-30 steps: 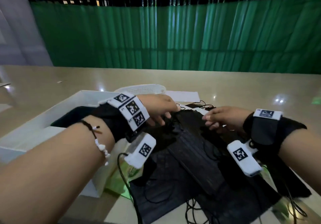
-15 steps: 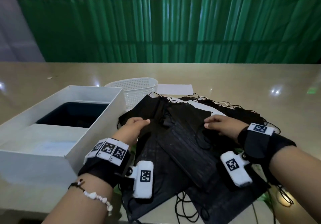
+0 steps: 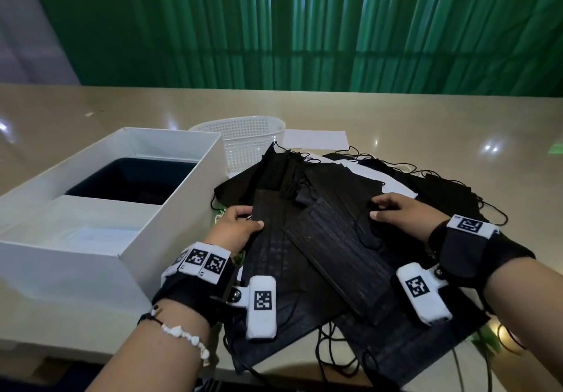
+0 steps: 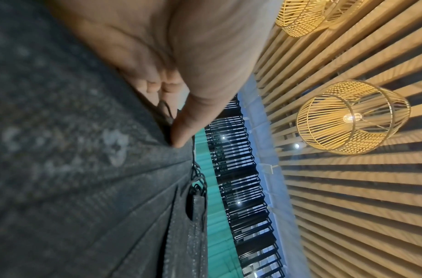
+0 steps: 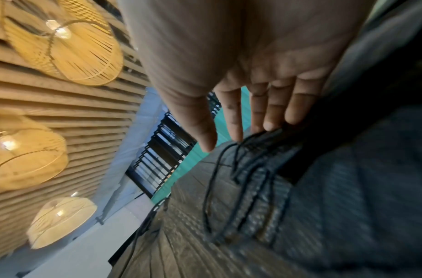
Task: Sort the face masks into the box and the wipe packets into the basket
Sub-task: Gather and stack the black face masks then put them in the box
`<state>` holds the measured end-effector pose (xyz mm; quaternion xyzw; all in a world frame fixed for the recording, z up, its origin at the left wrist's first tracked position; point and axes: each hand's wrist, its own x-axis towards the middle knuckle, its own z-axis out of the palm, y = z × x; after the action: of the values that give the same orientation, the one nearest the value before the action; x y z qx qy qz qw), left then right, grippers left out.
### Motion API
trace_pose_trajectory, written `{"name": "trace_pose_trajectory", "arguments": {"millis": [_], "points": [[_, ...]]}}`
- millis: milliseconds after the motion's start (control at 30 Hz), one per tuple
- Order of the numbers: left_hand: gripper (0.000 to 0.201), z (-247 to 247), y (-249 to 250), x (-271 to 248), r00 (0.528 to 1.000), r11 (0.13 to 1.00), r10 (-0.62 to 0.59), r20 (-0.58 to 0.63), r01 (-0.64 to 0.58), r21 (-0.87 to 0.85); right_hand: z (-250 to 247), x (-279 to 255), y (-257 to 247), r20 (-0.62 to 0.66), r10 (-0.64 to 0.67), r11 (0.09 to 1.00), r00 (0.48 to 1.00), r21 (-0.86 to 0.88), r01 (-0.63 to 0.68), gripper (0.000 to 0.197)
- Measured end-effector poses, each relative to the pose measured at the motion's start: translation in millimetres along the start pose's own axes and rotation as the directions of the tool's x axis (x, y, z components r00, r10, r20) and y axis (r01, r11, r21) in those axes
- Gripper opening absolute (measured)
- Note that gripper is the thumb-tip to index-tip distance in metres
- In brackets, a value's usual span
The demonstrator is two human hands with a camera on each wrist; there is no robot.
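Head view: high, looking forward and down over pile of black face masks (image 3: 307,239), white box (image 3: 170,209) left of pile, basket (image 3: 243,139) behind it. Both wrist views: very near pile (image 4: 86,188) (image 5: 300,206), tilted up past fingers toward slatted ceiling with wicker lamps (image 4: 352,116). All three share pile.

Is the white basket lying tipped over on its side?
No, the white basket stands upright on the table, its open rim facing up, behind the pile of black masks.
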<state>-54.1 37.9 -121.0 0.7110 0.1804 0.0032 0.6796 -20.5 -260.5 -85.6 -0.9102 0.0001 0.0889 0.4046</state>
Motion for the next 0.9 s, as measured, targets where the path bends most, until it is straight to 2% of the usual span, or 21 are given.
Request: {"name": "trace_pose_trajectory", "arguments": {"millis": [133,200,333,500,633,700,800,833,900], "points": [[0.027,-2,-3,4,0.999,0.998,-0.014,-0.045,0.011,-0.065,-5,-7,-23,-0.106,-0.181,0.983,0.978,-0.061,0.175,0.006],[0.033,-2,-4,5,0.999,0.995,-0.022,-0.043,0.018,-0.099,-3,-12,-38,-0.05,-0.252,0.962,0.966,-0.124,0.245,0.006],[0.027,-2,-4,2,1.0,0.995,-0.007,-0.005,0.007,-0.096,6,-12,-52,0.177,-0.155,0.947,0.972,-0.254,0.197,0.014],[0.019,-2,-5,2,1.0,0.992,0.019,0.008,-0.017,-0.129,17,-9,-52,0.235,-0.049,0.917,0.971,-0.374,0.137,0.022],[0.014,-2,-4,1,0.997,0.992,0.035,0.069,-0.027,-0.119,33,-9,-52,0.329,-0.02,0.85,0.944,-0.491,0.19,0.025],[0.015,-2,-4,2,0.997,0.991,0.033,0.076,-0.023,-0.132,31,-5,-54,0.271,-0.053,0.875,0.961,-0.45,0.176,0.027],[0.016,-3,-4,2,0.997,0.989,0.024,0.072,-0.013,-0.145,14,10,-57,0.005,-0.08,0.963,0.997,-0.258,0.079,0.028],[0.016,-2,-4,2,0.997,0.99,0.024,0.068,-0.014,-0.142,8,16,-57,-0.048,-0.05,0.968,0.998,-0.248,0.036,0.036],[0.017,-2,-4,2,0.998,0.991,0.027,0.062,-0.018,-0.135,-1,26,-57,-0.049,0.035,0.934,0.998,-0.353,-0.05,0.054]]}}
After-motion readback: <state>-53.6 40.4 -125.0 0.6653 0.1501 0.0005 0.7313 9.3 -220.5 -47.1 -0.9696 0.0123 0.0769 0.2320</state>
